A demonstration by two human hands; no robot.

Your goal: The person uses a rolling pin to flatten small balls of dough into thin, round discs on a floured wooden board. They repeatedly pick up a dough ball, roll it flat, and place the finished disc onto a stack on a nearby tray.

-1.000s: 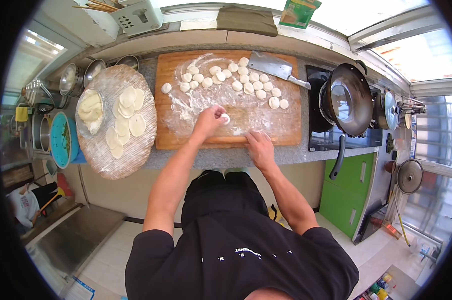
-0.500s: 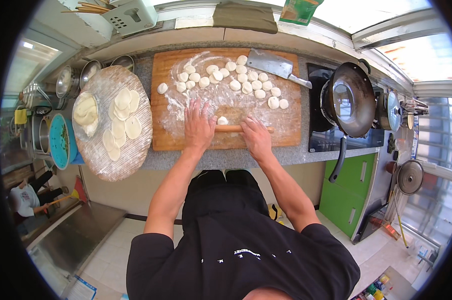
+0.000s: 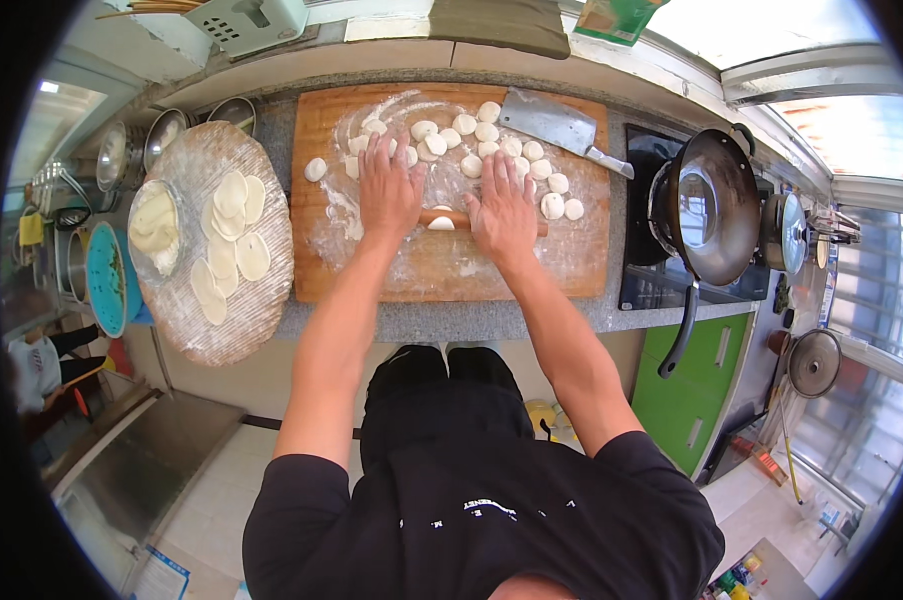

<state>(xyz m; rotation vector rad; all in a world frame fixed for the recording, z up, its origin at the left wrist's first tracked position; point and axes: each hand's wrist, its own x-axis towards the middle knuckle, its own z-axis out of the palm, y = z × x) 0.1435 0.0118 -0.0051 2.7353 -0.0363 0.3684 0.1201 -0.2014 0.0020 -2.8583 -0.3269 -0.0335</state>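
My left hand [image 3: 390,195] and my right hand [image 3: 505,210] lie flat, fingers stretched forward, pressing on the two ends of a wooden rolling pin [image 3: 459,218]. Under the pin, between the hands, a small white dough piece [image 3: 441,224] shows on both sides of it. All this is on a floured wooden cutting board [image 3: 402,285]. Several round dough pieces [image 3: 471,166] are scattered across the board's far half, some close to my fingertips. To the left, rolled dough wrappers [image 3: 254,257] overlap on a floured oval board [image 3: 240,335].
A cleaver [image 3: 547,121] lies at the board's far right corner. Beyond it a wok [image 3: 717,200] sits on the stove, its handle pointing toward me. A lump of dough [image 3: 155,222] rests on the oval board, beside a turquoise basin [image 3: 102,280]. Another person [image 3: 37,370] is at far left.
Both hands have pushed forward, away from me, rolling the pin from the near side of the dough piece onto it. The person at far left has shifted.
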